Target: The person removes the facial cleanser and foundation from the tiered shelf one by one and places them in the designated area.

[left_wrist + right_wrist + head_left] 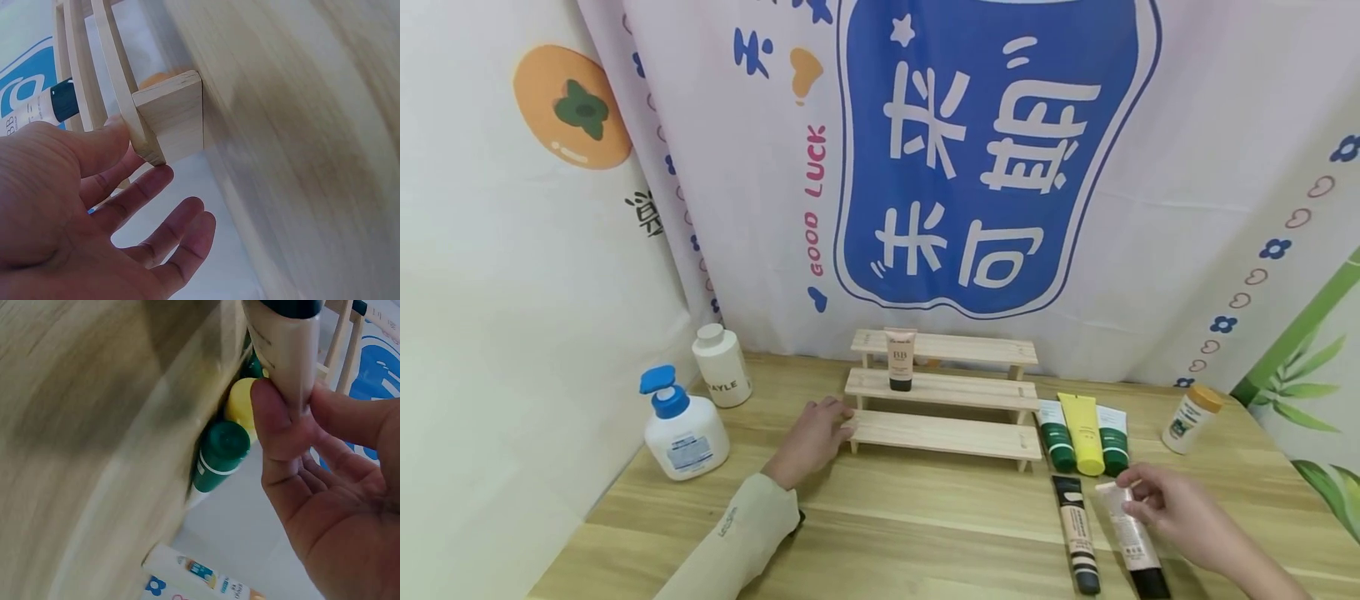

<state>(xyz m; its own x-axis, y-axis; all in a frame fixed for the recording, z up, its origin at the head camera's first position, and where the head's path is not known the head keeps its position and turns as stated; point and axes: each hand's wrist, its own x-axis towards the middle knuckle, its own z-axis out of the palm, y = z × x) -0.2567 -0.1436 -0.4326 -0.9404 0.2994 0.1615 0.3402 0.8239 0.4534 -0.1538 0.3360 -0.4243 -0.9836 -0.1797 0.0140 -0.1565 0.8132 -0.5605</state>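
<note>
At the left end of the bottom step of a three-tier wooden display rack [947,433], my left hand [812,437] pinches the board between thumb and fingers. The last two fingers [178,244] stay off the wood. My right hand [1183,512] holds a pale pink tube with a black cap [1131,533] by its crimped end, between thumb and fingers. In the right wrist view the tube [287,356] points cap upward in the picture. Beside it lies a black-and-beige tube [1077,537]. A small pink BB cream tube [900,360] stands cap down on the rack's middle step.
Right of the rack lie a yellow tube [1082,433] and two green-and-white tubes [1057,437]. A white bottle with an orange cap [1191,419] stands farther right. At the left are a white pump bottle [687,433] and a white capped bottle [722,367]. A printed curtain [760,192] hangs behind.
</note>
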